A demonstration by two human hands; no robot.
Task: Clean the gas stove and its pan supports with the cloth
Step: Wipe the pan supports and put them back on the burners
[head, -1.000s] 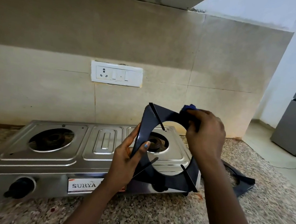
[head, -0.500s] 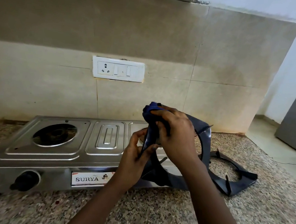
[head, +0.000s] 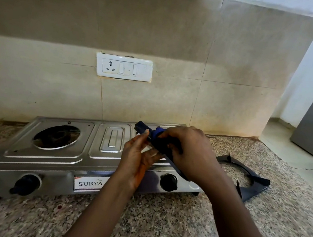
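while l hand (head: 138, 155) steadies pan support (head: 141, 127), r hand (head: 190, 152) grips cloth (head: 156, 134).

bare forearms, no sleeves; blue-painted thumbnail (head: 147, 130)

Both hands (head: 139, 161) (head: 192, 153) raised together, fingers (head: 171, 134) seemingly curled in grip

One gas stove (head: 56, 146), two pan supports (head: 249, 181), one cloth (head: 157, 134), two hands (head: 190, 152), two knobs (head: 168, 182)
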